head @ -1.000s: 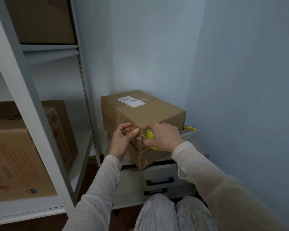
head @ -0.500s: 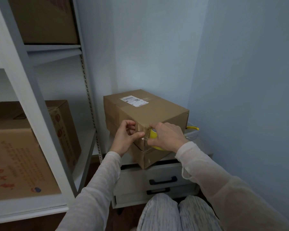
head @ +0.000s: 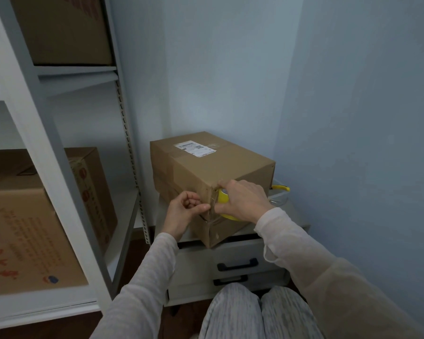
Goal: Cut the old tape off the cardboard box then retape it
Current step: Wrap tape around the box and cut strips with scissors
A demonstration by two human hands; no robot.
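A brown cardboard box with a white shipping label sits on a low white drawer cabinet. My right hand grips a yellow tape roll against the box's near corner. My left hand has its fingers curled, and its thumb and forefinger pinch the clear tape end onto the left face at that corner. A strip of clear tape spans the corner edge between both hands.
A white metal shelf rack stands at left with several cardboard boxes. A yellow-handled tool lies behind the box on the cabinet. Blue walls close in behind and at right. My knees are under the drawers.
My left thumb has shifted right onto the box corner, pressing the tape there. The right hand with the roll stays close against the corner.
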